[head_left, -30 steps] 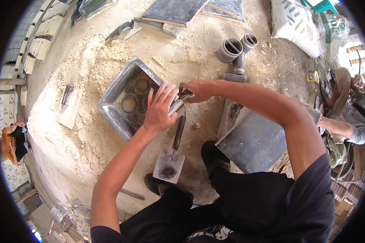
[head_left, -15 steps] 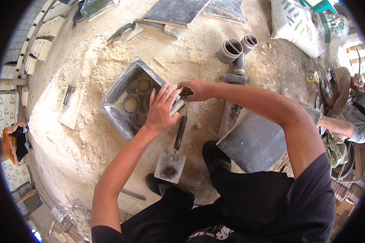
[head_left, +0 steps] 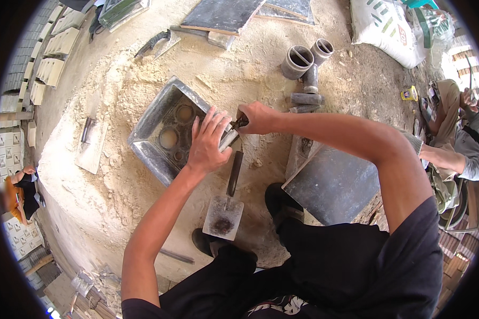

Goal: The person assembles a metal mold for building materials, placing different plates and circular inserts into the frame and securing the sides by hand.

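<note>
A dark grey box-shaped mould (head_left: 149, 119) with raised round shapes inside sits tilted at an angle on the sandy ground. My left hand (head_left: 208, 142) lies over its right-hand wall, fingers stretched out and slightly spread. At the outer side of that wall, my right hand (head_left: 258, 118) is closed round a small dark metal fastener (head_left: 241, 121), partly hidden by the fingers. Just below, a trowel (head_left: 235, 175) with a dark handle and a square, stained blade (head_left: 223, 217) points toward my feet.
Pale powder (head_left: 85, 154) spreads at left, with a flat float (head_left: 93, 146) on it. Dark pipe-like pieces (head_left: 297, 63) stand beyond my right arm, near a dark slab (head_left: 335, 183). A white sack (head_left: 383, 32) lies at far right. Other people (head_left: 457, 138) sit at both sides.
The view has shifted slightly. My right hand has turned a little at the fastener, its knuckles now more upright. My left hand keeps its place on the mould wall.
</note>
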{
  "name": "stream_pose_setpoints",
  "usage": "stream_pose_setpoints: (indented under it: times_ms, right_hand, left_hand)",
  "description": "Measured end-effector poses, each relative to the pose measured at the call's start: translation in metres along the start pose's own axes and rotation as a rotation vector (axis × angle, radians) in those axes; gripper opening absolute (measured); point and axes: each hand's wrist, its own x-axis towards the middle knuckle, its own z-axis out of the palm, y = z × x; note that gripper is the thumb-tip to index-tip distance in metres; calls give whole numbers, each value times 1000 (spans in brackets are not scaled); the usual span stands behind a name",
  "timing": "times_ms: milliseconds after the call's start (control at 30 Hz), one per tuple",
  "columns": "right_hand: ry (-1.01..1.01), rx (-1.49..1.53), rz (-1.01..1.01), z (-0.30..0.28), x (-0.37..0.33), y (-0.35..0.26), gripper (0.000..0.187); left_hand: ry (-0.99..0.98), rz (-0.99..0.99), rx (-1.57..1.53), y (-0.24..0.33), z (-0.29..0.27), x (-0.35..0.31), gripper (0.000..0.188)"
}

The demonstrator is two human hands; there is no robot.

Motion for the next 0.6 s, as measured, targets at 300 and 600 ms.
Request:
stream_pose_setpoints:
  times_ms: [300, 600]
  right_hand:
    - [-33, 64, 52, 1, 3, -1, 45]
    - [105, 155, 158, 9, -8, -5, 43]
  left_hand:
    - [3, -5, 20, 1, -2, 0, 67]
    - [-23, -38, 62, 5, 1, 3, 69]
